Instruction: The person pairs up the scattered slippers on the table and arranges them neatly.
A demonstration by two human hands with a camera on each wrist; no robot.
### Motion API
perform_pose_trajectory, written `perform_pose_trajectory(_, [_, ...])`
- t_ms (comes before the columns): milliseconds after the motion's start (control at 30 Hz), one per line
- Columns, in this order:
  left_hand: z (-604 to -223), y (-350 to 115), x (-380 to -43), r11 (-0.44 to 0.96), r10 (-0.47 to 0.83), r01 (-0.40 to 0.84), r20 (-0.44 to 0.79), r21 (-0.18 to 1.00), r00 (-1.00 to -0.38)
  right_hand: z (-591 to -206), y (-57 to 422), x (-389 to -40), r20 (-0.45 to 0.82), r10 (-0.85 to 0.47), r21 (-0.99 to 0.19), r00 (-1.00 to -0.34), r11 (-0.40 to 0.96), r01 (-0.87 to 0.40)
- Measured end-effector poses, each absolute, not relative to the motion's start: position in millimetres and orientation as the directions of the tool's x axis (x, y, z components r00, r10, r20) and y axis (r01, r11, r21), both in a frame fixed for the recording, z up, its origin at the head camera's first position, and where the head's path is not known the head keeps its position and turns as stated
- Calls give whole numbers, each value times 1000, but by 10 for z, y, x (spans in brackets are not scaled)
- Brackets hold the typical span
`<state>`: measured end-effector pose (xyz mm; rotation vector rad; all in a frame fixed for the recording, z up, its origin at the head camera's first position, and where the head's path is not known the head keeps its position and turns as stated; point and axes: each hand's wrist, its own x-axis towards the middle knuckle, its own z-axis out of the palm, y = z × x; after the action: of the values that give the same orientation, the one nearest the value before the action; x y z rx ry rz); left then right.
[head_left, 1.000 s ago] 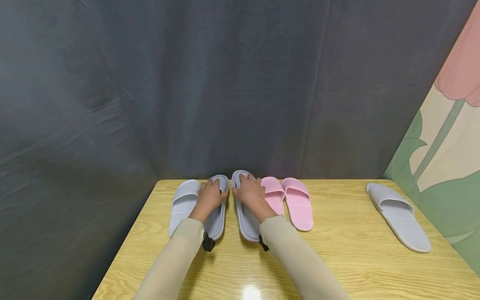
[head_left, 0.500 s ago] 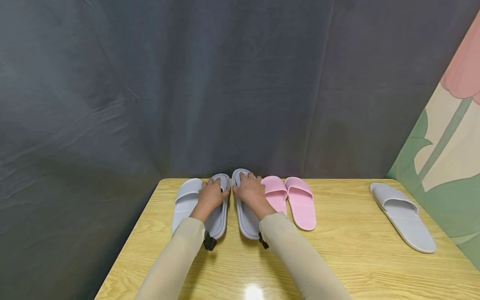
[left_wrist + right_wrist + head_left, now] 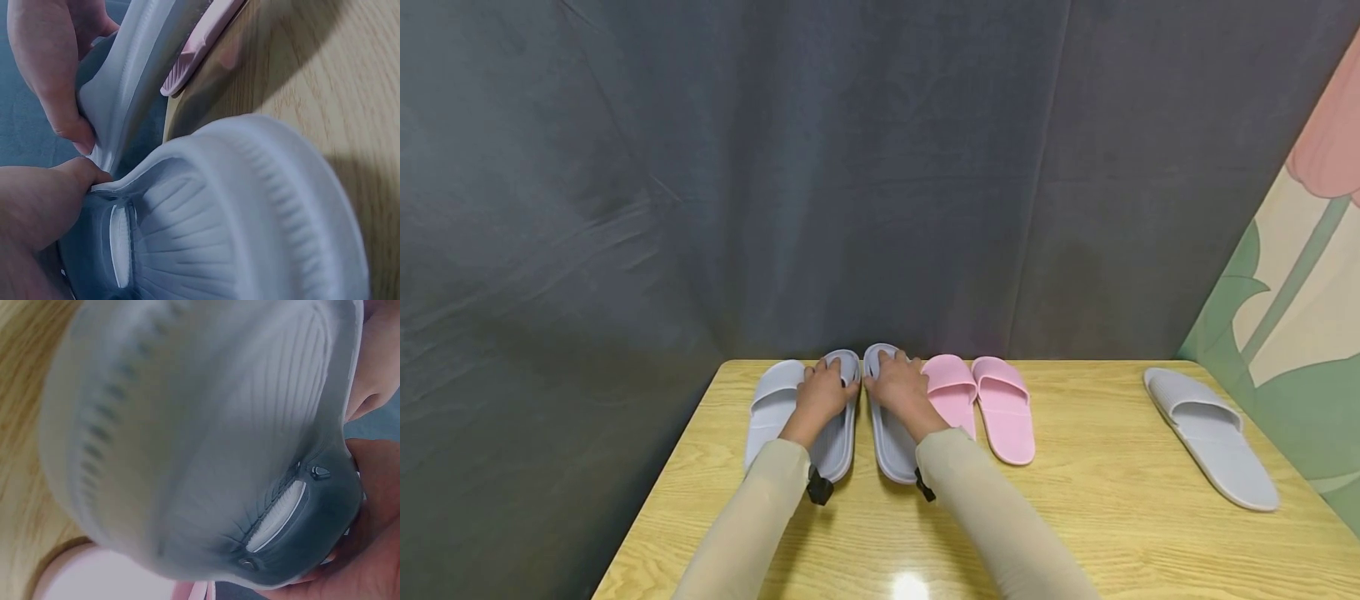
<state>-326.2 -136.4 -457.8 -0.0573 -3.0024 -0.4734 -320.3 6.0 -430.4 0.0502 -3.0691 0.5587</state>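
In the head view, my left hand [image 3: 822,392] holds a grey slipper [image 3: 833,446] by its strap, thumb on the inner side. My right hand [image 3: 900,385] holds a similar grey slipper [image 3: 891,446] the same way. Both toes point to the back, with a narrow gap between the pair. In the left wrist view, the left thumb [image 3: 44,203] lies against the edge of the left slipper [image 3: 212,200]. The right wrist view has the right hand [image 3: 375,531] around the strap of its slipper [image 3: 206,431]. Both hands partly cover the straps.
A pale grey slipper [image 3: 767,421] lies left of the left hand. Two pink slippers [image 3: 953,400] [image 3: 1006,421] lie side by side just right of the right hand. Another pale grey slipper [image 3: 1213,446] lies at the table's far right. A dark curtain [image 3: 880,183] hangs behind the wooden table [image 3: 1090,500].
Both hands keep hold of the two grey slippers and hardly move. The head view has shifted slightly, so the table and the other slippers appear a little farther right.
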Motion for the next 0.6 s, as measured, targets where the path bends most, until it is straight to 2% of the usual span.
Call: perform_pose_trajectory(600, [-4614, -1428, -3286, 954, 0, 25, 85, 299, -996, -4384, 7, -3260, 20, -25, -333, -999, 943, -30])
